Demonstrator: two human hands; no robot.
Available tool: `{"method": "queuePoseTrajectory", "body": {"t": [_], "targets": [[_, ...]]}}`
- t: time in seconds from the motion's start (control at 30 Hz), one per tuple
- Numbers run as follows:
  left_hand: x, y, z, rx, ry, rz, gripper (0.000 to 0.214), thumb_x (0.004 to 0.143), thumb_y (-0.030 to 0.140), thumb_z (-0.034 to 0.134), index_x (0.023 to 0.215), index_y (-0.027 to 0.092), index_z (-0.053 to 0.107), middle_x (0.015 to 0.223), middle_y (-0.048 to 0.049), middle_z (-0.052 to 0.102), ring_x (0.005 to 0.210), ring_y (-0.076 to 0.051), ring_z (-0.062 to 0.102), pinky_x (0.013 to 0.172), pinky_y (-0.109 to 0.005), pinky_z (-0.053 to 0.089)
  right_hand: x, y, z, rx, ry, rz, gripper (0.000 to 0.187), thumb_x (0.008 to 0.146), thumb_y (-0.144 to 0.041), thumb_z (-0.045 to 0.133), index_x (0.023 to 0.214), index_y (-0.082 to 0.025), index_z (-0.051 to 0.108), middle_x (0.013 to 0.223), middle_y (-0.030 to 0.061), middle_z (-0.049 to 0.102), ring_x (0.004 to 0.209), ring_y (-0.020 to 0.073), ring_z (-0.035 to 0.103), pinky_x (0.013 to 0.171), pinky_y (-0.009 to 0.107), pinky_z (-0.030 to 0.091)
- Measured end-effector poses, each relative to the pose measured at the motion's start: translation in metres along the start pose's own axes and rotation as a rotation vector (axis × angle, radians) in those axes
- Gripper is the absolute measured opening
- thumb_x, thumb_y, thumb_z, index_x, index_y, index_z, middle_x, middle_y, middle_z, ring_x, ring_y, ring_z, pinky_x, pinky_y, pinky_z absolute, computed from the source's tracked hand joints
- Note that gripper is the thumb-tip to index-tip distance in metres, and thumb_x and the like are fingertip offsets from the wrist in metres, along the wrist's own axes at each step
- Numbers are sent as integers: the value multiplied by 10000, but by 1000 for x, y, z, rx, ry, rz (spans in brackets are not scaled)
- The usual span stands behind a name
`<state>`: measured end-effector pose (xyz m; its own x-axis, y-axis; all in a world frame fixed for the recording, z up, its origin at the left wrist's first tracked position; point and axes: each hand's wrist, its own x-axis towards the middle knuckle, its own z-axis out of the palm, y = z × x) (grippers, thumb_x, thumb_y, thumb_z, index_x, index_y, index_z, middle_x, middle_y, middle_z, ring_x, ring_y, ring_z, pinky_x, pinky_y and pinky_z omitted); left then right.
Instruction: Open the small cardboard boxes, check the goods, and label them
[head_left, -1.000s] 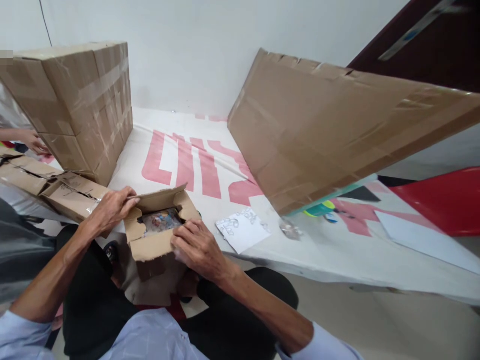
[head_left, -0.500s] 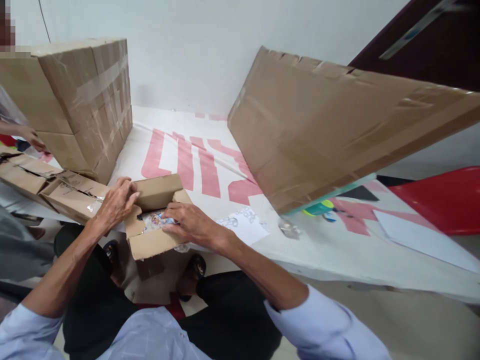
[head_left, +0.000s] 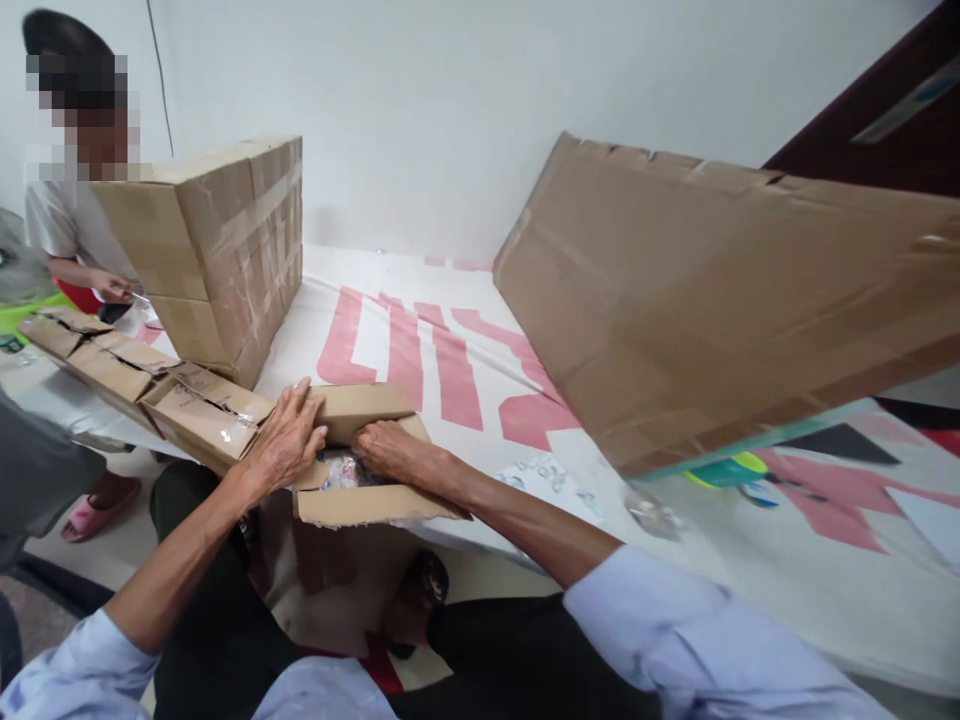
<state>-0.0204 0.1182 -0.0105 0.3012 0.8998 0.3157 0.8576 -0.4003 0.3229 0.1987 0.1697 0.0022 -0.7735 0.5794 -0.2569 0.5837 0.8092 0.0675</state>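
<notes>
A small open cardboard box [head_left: 352, 505] rests at the near edge of a white banner with pink letters [head_left: 420, 350]. My left hand [head_left: 283, 442] lies flat on the box's far flap, fingers stretched and pressing it. My right hand [head_left: 390, 452] reaches into the box from the right, its fingers curled down among small plastic-wrapped colourful items [head_left: 341, 470]. Whether these fingers grip one of the items is hidden.
A tall taped carton [head_left: 225, 240] stands at the left, with flattened cartons [head_left: 142, 385] in front of it. A large cardboard sheet [head_left: 712, 300] leans at the right. Another person [head_left: 75, 230] sits behind the carton. A printed sheet [head_left: 547, 475] lies beside the box.
My right hand has gone deeper into the box. My left hand has shifted from the flap's edge onto its top. The view has tilted up and left, showing the other person.
</notes>
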Motion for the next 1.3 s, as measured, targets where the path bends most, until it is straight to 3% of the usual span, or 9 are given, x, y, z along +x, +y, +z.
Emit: {"method": "queuePoseTrajectory", "body": {"t": [0.27, 0.4, 0.67, 0.8, 0.9, 1.0, 1.1, 1.2, 1.3], "targets": [[5, 3, 8, -92, -1, -11, 467, 997, 202, 482, 1453, 172, 576, 1694, -208, 406, 1575, -332, 411, 1292, -551, 399, 0, 0, 29, 7, 35, 24, 200, 985, -93, 598, 990, -150, 790, 998, 167, 798, 962, 267, 778, 772, 296, 508], [3, 3, 7, -60, 25, -10, 456, 1001, 199, 473, 1442, 173, 585, 1674, -200, 433, 1552, -327, 445, 1289, -536, 409, -14, 7, 15, 97, 132, 56, 236, 1015, -159, 549, 953, -161, 776, 1020, 147, 787, 940, 256, 764, 767, 292, 496], [16, -10, -5, -201, 166, -43, 429, 1050, 257, 414, 1417, 167, 618, 1650, -211, 461, 1559, -342, 430, 1296, -585, 370, -65, 54, -47, 702, 594, 27, 214, 969, -265, 519, 944, -198, 720, 944, 63, 756, 871, 211, 681, 811, 318, 521], [28, -4, -29, -489, 168, 47, 592, 1000, 361, 558, 1572, 236, 474, 1710, -164, 397, 1574, -328, 406, 1256, -554, 420, -61, 74, -56, 1122, 533, 67, 229, 889, -409, 645, 883, -189, 709, 776, 3, 681, 677, 155, 589, 608, 257, 463], [41, 7, -51, -753, 108, 31, 857, 829, 413, 793, 1602, 293, 443, 1690, -146, 432, 1416, -334, 573, 1087, -463, 571, -49, 81, -55, 1384, 420, 20, 329, 808, -492, 771, 883, -175, 718, 749, -5, 675, 628, 138, 575, 581, 248, 451], [58, 14, -64, -958, 61, -68, 751, 669, 444, 934, 1343, 218, 690, 1333, -124, 721, 1038, -260, 730, 852, -351, 636, -39, 85, -57, 1569, 385, 11, 420, 766, -557, 846, 881, -168, 737, 768, 23, 721, 669, 168, 641, 624, 267, 500], [77, 15, -68, -1098, 180, -189, 555, 592, 527, 972, 953, 163, 757, 864, -42, 755, 742, -179, 694, 666, -284, 616, -36, 89, -59, 1774, 486, -66, 560, 857, -709, 726, 1020, -174, 763, 1041, 113, 798, 987, 269, 740, 858, 375, 588], [93, 10, -67, -1177, 387, -319, 586, 498, 563, 1000, 806, 161, 704, 750, -2, 715, 635, -132, 647, 557, -236, 578, -31, 92, -59, 1873, 594, -130, 661, 909, -763, 630, 1257, -207, 713, 1293, 152, 754, 1182, 305, 708, 976, 460, 580], [105, 3, -62, -1243, 466, -447, 634, 401, 539, 1029, 766, 162, 673, 738, 7, 720, 607, -109, 641, 518, -209, 554, -15, 93, -50, 1878, 674, -87, 739, 756, -630, 874, 1344, -233, 664, 1279, 133, 756, 1133, 299, 726, 944, 456, 601]]}}
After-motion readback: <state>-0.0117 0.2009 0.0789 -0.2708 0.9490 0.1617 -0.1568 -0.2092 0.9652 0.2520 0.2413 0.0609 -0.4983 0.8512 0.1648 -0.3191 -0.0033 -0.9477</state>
